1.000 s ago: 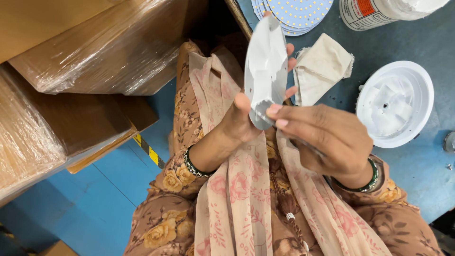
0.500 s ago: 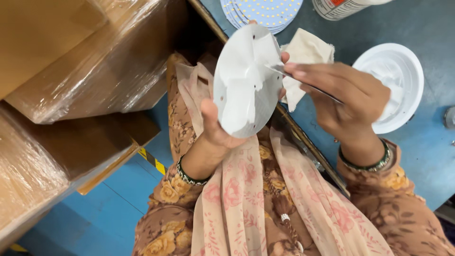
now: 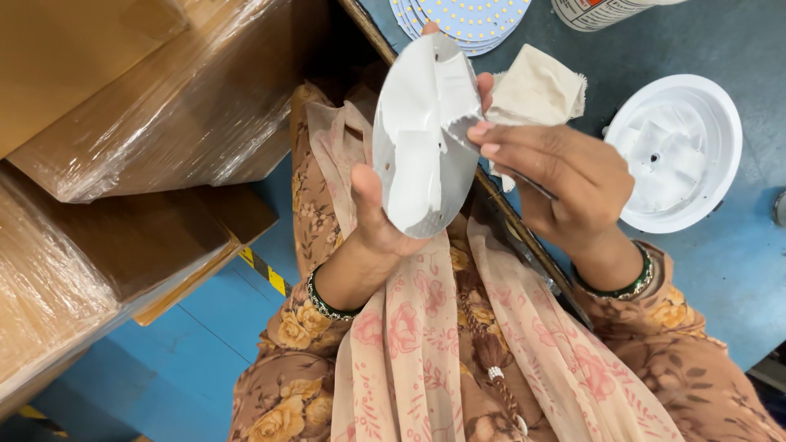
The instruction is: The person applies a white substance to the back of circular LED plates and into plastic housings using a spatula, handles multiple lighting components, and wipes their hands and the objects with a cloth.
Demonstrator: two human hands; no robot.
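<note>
The stack of round boards (image 3: 467, 20) and the white container (image 3: 606, 10) are cut off by the top edge.

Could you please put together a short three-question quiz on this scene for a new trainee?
1. True or false: the left hand holds the round white disc up off the blue table.
2. Which lies on the table right of the hands? A) a white round housing B) a red bowl C) a metal tray
3. What lies behind the right hand, by the stack of dotted discs?

Key: 1 true; 2 A; 3 a cream cloth.
</note>
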